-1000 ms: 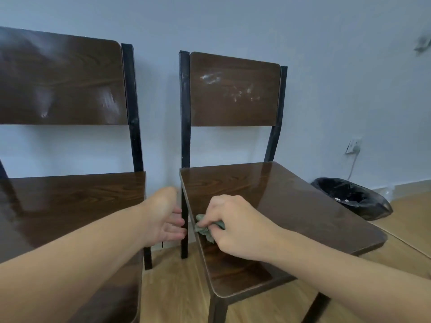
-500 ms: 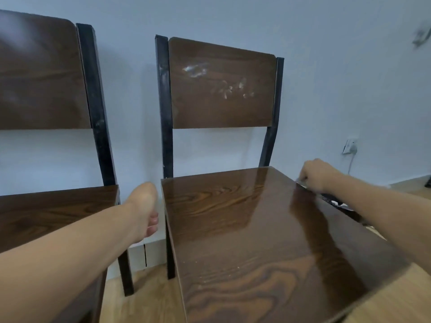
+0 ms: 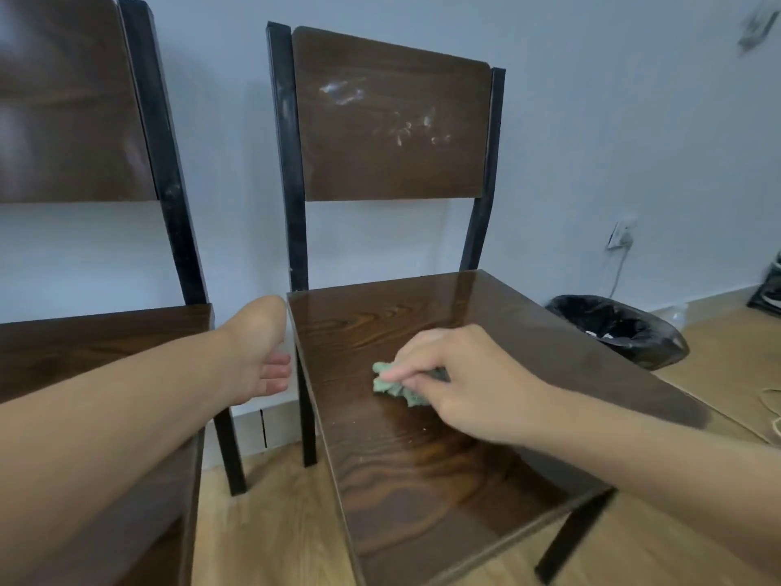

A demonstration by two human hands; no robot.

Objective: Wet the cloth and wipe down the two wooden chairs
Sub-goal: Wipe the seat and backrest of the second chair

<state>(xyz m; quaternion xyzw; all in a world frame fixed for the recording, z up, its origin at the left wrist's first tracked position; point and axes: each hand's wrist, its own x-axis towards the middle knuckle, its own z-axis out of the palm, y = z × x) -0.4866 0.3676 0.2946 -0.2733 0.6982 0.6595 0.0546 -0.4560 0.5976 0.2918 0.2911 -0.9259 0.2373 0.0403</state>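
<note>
Two dark wooden chairs with black metal frames stand side by side against the wall. On the glossy, wet-looking seat of the right chair (image 3: 422, 471), my right hand (image 3: 460, 374) presses a crumpled green cloth (image 3: 391, 384) near the seat's middle. White smudges mark that chair's backrest (image 3: 389, 116). My left hand (image 3: 262, 353) hangs in the gap between the two chairs, fingers loosely curled, holding nothing. The left chair (image 3: 84, 340) is partly cut off by the frame's edge.
A bin lined with a black bag (image 3: 621, 327) stands on the wooden floor to the right of the chair. A wall socket with a plugged-in cable (image 3: 619, 236) is behind it. A cord lies on the floor at the far right (image 3: 773, 412).
My right hand has swept the cloth from the seat's left edge to its far right edge and back to the middle. My left hand stayed between the chairs.
</note>
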